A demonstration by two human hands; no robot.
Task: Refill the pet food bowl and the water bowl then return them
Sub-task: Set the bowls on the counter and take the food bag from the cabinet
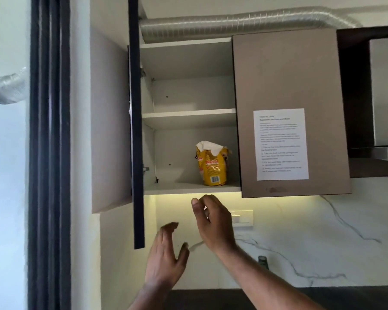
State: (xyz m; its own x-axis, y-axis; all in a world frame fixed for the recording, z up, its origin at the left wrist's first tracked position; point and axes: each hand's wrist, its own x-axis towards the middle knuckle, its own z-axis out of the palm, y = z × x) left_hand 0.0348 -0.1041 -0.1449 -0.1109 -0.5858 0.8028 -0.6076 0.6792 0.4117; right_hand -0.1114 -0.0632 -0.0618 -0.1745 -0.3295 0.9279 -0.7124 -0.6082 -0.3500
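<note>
**Two empty hands raised toward an open wall cabinet**

Fetching-the-food step, judged. Yellow pet food bag point(211, 166) upright on the lower shelf point(177, 188), top torn open, at 12 o'clock from the right hand point(213, 222). Right hand just below the shelf, fingers loosely curled, holding nothing. Left hand point(166, 258) at 7 o'clock from it, fingers straight, empty. Open cabinet door point(137, 130) at 9 o'clock. Bowls out of view. Next, probably: reaching up and gripping the bag upright.

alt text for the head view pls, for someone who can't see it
Both hands, left hand and right hand, reach up empty toward a yellow pet food bag on the bottom shelf of a wall cabinet. Its left door is open; the right door bears a printed sheet.
</note>
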